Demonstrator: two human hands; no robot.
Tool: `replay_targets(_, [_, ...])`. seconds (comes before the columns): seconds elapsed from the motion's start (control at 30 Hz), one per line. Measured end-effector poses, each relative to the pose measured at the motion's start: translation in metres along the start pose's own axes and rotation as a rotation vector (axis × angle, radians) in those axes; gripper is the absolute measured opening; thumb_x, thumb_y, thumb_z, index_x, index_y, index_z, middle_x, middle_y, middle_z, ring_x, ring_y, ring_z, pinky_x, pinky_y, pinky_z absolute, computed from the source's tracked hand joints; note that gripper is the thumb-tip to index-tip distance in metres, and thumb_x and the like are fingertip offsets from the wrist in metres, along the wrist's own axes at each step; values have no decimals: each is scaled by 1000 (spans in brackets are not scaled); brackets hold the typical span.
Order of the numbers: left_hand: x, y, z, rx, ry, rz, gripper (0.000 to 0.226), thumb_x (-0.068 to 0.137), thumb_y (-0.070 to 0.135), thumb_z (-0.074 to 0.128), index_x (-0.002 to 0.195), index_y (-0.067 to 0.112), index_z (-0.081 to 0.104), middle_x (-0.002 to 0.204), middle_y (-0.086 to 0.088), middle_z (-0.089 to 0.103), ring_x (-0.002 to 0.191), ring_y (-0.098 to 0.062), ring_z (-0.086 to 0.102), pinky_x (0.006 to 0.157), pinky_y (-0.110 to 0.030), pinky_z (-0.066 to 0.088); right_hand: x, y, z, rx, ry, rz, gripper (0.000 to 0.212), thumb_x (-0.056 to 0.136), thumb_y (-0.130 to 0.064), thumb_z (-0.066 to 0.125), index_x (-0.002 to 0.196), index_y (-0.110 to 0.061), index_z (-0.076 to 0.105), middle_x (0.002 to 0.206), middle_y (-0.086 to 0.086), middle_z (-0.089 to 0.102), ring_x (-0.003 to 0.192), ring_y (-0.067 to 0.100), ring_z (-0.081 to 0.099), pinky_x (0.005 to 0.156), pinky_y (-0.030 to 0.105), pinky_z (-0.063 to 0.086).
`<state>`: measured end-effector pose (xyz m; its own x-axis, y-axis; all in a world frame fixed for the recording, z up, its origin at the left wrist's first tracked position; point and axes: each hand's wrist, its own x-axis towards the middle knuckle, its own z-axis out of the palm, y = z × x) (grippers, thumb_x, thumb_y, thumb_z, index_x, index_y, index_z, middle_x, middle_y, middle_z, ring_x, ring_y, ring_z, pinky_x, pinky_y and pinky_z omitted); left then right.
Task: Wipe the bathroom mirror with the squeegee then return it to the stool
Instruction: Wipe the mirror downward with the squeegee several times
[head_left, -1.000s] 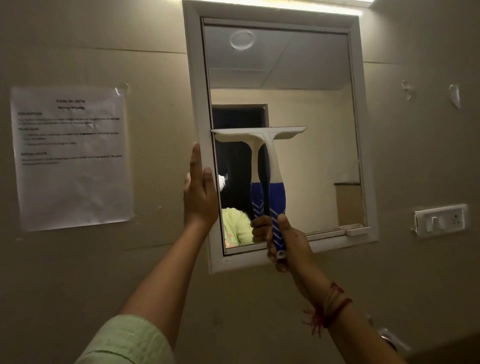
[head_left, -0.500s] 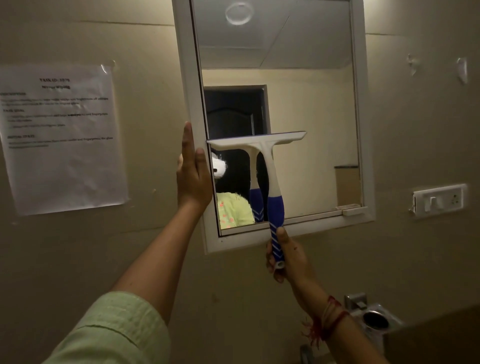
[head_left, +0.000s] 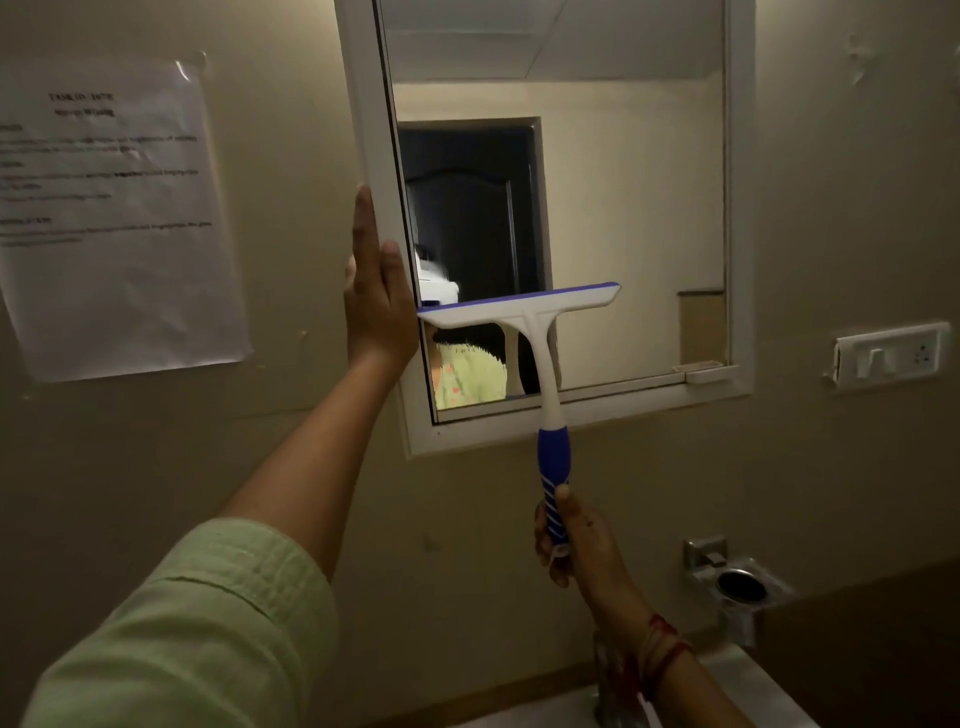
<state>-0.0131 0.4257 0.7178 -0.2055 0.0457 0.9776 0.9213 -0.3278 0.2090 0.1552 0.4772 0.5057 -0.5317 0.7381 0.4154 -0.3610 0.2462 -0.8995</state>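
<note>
My right hand (head_left: 574, 540) is wrapped around the low end of the white-and-blue plastic squeegee (head_left: 540, 358), thumb up along the blue ribbed rubber grip. It looks light and stiff: one moulded T, thin neck, wide head. I judge the ribbed sleeve is the right place to hold; the bare white neck above would be slick. So low a grip gives leverage but less press at the blade.

The blade edge is a soft blue strip along the top of the head, lying across the lower left of the white-framed rectangular wall mirror (head_left: 623, 208). Whether it sits flush on the glass I can't tell. The glass is smooth, hard and breakable, so even, moderate pressure.

My left hand (head_left: 376, 301) is flat and open, fingers together, pressed on the mirror's left frame edge, bracing it. The frame looks like glossy plastic or painted trim.

Matt beige wall, paper sheet (head_left: 114, 218) taped left, white switch plate (head_left: 891, 356) right. Stool not in view.
</note>
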Motion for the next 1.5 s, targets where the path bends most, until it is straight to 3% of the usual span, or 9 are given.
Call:
replay_targets(0.4, [3,-1,-1,55,37,-21,47,98,15,25,143,2,18,151,-15,22,123,9,19,96,3,13,-31,41,-9,15,-9,121,56,64,-68,45,65,-13,53,49,-3,51,42,10,45,37,19,33])
replay_targets(0.53, [2,2,0,51,54,-11,47,99,13,26,142,-2,18,150,-19,22,117,24,20,91,7,15,-41,55,-10,22,-14,164,61,62,-75,52,66,-14,55,50,-4,53,44,10,48,38,19,35])
replay_targets(0.67, [3,2,-1,36,50,-25,47,99,15,25,143,2,17,152,-14,22,132,-5,27,98,-2,20,-46,61,-11,22,-11,197,49,78,-62,42,66,-17,55,52,-4,53,46,9,49,40,19,36])
replay_targets(0.8, [2,3,1,13,61,39,46,98,10,25,141,-6,16,149,-24,21,108,33,23,89,7,17,-52,60,-9,-7,-15,221,51,81,-64,39,66,-18,55,54,-3,54,47,9,50,40,19,38])
replay_targets(0.9, [2,1,1,18,66,41,46,98,9,25,140,-8,16,148,-25,21,109,36,19,92,6,15,-60,58,-11,-35,-47,238,58,68,-75,45,68,-18,54,53,-6,54,50,9,51,44,18,40])
replay_targets(1.07, [4,3,-1,19,50,-18,47,98,14,24,143,0,17,151,-17,21,127,3,30,102,-6,24,-71,36,-11,24,-37,70,73,60,-81,51,80,-12,52,49,-4,48,44,10,43,45,22,39])
replay_targets(1.23, [3,1,-3,31,37,-1,47,99,15,26,143,5,18,151,-15,22,108,27,20,86,10,16,-47,-29,-9,14,43,-167,44,84,-55,36,87,-14,53,52,-2,51,44,8,45,43,22,39])
replay_targets(1.37, [-3,2,-5,11,-26,-60,47,100,23,24,145,21,13,154,-4,18,128,-2,33,102,-25,33,-9,-100,-18,-30,53,-375,34,91,-43,27,103,-29,55,59,-6,57,51,8,51,46,22,44])
replay_targets(1.5, [1,1,-4,8,-2,-66,47,100,25,26,145,29,14,152,-1,24,121,-4,32,96,-28,30,36,-173,-22,-40,35,-499,34,98,-39,26,98,-25,56,62,-7,60,54,7,55,50,22,47])
